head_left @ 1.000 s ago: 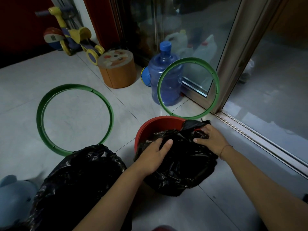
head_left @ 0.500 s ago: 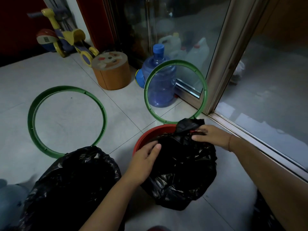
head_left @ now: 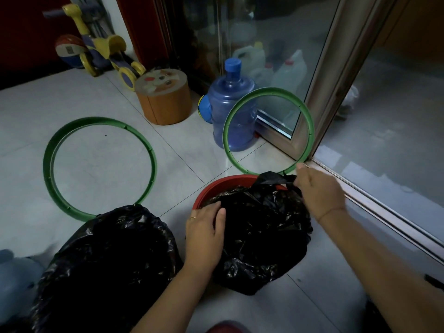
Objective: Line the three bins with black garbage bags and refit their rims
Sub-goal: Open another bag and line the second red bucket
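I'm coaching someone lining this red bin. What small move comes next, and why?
Probably pull the black garbage bag over the red bin at its far-left rim: that arc is bare, while the right hand pinches the edge farther right and the left hand holds it nearer.

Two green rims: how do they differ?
Pose: left green rim lies flat on the floor; right green rim stands on edge by the door frame.
Place: left green rim is beside the bagged bin; right green rim is behind the red bin, near the right hand pinching the black garbage bag.
Through: bare floor in the left, the water bottle in the right.
Shared: both green, circular, off any bin.
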Available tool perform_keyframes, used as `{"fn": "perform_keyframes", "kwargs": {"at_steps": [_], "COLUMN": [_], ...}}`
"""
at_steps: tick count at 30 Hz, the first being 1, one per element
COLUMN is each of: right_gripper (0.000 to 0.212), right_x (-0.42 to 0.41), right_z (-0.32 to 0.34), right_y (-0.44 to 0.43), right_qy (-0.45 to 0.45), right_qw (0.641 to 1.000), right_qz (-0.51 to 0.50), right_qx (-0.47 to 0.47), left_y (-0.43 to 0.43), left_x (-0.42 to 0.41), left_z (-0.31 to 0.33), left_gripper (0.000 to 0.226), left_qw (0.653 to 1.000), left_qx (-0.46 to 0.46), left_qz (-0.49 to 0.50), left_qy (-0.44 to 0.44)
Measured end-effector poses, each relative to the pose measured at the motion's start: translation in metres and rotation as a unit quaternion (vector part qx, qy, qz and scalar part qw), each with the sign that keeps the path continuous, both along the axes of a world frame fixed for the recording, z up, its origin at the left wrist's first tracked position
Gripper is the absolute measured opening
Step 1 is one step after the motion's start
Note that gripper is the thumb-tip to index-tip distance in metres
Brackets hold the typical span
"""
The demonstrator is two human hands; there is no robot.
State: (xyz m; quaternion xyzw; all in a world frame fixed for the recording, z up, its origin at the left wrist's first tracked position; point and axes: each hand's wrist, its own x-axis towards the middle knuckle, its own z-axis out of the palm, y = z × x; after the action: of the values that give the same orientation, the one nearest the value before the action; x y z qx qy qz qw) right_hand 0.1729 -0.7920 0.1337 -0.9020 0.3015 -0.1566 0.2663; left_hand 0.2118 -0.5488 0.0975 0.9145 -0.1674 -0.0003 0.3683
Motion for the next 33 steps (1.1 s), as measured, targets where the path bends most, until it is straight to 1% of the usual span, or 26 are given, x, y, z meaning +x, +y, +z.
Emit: {"fn": "perform_keyframes", "kwargs": {"at_steps": [1,2,3,4,6,8,10,12,14,16,17,20,21,24,28,31,33], "right_gripper": [0.06,0.056,0.051,0.045,0.04,0.047,0.047,0.043,0.045,0.048,0.052,0.07,0.069,0.058,0.063,0.061,0.057], "right_x": [-0.003,-0.006,-0.009,-0.011,-0.014,-0.016,-0.015,-0.014,-0.016,-0.017,-0.017,-0.014,-0.012,-0.005,0.005,0.014,0.02], "right_z": [-0.002,-0.008,-0.016,-0.024,-0.037,-0.042,-0.047,-0.052,-0.054,-0.055,-0.054,-0.049,-0.047,-0.045,-0.045,-0.045,-0.044], "right_y": [0.018,0.033,0.045,0.051,0.05,0.045,0.039,0.034,0.033,0.032,0.03,0.023,0.02,0.012,0.003,0.001,-0.001], "right_qy": [-0.043,-0.046,-0.03,-0.012,0.008,0.018,0.032,0.044,0.048,0.038,0.032,0.001,-0.007,-0.008,-0.018,-0.027,-0.038], "right_qw": [0.998,0.992,0.986,0.982,0.984,0.988,0.989,0.99,0.991,0.993,0.994,0.995,0.993,0.989,0.978,0.969,0.957], "right_qz": [0.056,0.117,0.165,0.187,0.171,0.139,0.127,0.124,0.116,0.107,0.1,0.066,0.055,0.033,0.039,0.055,0.058], "right_qx": [0.0,0.007,0.0,-0.019,-0.057,-0.062,-0.062,-0.053,-0.04,-0.03,-0.015,0.078,0.1,0.146,0.206,0.24,0.282], "left_y": [-0.003,-0.005,-0.007,-0.009,-0.013,-0.017,-0.02,-0.022,-0.024,-0.028,-0.029,-0.029,-0.028,-0.027,-0.02,-0.01,-0.007], "left_x": [-0.002,-0.005,-0.007,-0.01,-0.015,-0.018,-0.017,-0.013,-0.009,-0.006,-0.004,0.011,0.018,0.035,0.047,0.051,0.054], "left_z": [-0.001,-0.002,-0.004,-0.006,-0.007,-0.009,-0.01,-0.011,-0.012,-0.009,-0.006,-0.002,-0.001,0.003,0.002,0.001,0.003], "left_gripper": [0.036,0.036,0.037,0.039,0.043,0.048,0.056,0.064,0.07,0.074,0.075,0.073,0.072,0.071,0.074,0.073,0.073], "left_qw": [1.0,0.999,0.997,0.993,0.986,0.981,0.98,0.984,0.988,0.989,0.99,0.99,0.991,0.991,0.987,0.985,0.981], "left_qx": [0.022,0.047,0.077,0.107,0.152,0.172,0.175,0.167,0.153,0.145,0.144,0.137,0.128,0.108,0.112,0.094,0.078], "left_qz": [-0.001,-0.006,-0.015,-0.024,-0.034,-0.029,-0.008,0.005,0.002,-0.007,-0.009,-0.011,-0.013,-0.017,-0.009,0.011,0.02], "left_qy": [-0.007,-0.014,-0.023,-0.034,-0.057,-0.079,-0.09,-0.056,-0.025,-0.013,-0.006,0.018,0.03,0.079,0.11,0.142,0.175]}}
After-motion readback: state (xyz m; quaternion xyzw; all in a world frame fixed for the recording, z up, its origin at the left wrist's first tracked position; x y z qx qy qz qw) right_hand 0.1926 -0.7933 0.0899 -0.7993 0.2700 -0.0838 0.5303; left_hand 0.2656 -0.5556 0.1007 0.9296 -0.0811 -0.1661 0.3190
